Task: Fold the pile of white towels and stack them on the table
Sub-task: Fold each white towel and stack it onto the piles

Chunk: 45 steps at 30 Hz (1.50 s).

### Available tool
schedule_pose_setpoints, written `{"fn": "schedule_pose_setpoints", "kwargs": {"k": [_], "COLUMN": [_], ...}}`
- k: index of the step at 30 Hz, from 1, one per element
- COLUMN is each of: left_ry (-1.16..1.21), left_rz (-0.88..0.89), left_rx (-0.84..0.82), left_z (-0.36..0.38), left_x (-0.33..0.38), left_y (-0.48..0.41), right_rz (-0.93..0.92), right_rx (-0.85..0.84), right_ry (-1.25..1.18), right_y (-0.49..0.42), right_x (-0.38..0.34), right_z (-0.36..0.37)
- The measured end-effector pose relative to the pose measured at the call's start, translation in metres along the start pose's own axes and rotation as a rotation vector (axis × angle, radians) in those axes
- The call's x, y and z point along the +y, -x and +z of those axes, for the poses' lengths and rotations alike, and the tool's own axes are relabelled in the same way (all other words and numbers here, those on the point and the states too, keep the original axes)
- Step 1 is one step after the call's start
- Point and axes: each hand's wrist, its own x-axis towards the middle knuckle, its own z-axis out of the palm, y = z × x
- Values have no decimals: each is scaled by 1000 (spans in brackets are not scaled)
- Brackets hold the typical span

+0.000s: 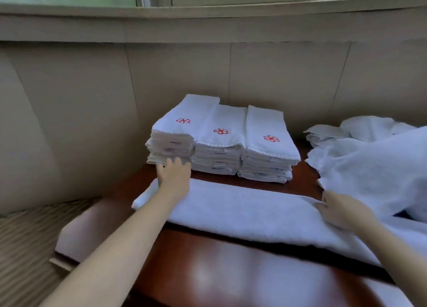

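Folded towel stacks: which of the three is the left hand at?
The leftmost stack: the left hand has its fingertips against its lower front edge. The middle stack and right stack stand untouched beside it.

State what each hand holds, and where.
Right hand grips the long folded towel at its right end. Left hand holds nothing, fingers at the left stack.

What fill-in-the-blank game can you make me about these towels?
The folded towels stand in ___ stacks side by side.
Each stack's top shows a flower coloured ___.
The right hand grips the long towel lying in ___ of the stacks.
The messy pile of towels sits on the ___ side of the table.
Missing words: three, red, front, right.
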Motion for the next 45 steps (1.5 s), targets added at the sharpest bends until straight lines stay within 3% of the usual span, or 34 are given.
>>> {"fn": "schedule_pose_setpoints", "kwargs": {"k": [4, 6, 10, 13, 17, 21, 24, 26, 32, 35, 39, 42, 45], "left_ry": [443, 399, 341, 301, 293, 401, 373, 369, 469, 585, 643, 473, 334], "left_rz": [260, 305, 277, 298, 341, 361, 332, 375, 745, 724, 644, 612, 652], "left_rx": [-243, -205, -71, -95, -129, -194, -282, -270, -319, -206, -96, 89, 237], "left_z": [1, 12, 27, 24, 16, 9, -12, -28, -46, -39, -29, -25, -20], "left_x": [93, 116, 109, 106, 96, 78, 85, 105, 187, 199, 207, 216, 224], "left_y": [39, 59, 69, 77, 91, 104, 111, 119, 152, 153, 151, 155, 159], "right_rz": [-25, -39, 91, 206, 52, -35, 66, 182, 423, 478, 548, 474, 208], "right_rx": [207, 267, 203, 106, -34, -439, -593, -547, -138, -22, -59, 28, 152], "right_ry": [16, 38, 29, 21, 112, -222, -310, -281, -350, -251, -95, 231, 110], "right_y": [33, 51, 86, 114, 153, 195, 210, 212, 209, 207, 201, 191, 179], "right_x": [-10, -4, 59, 118, 151, 180, 207, 225, 247, 247, 225, 189, 140], "right_z": [7, 10, 2, -11, -36, -73, -94, -98, -56, -41, -41, -39, -19]}}
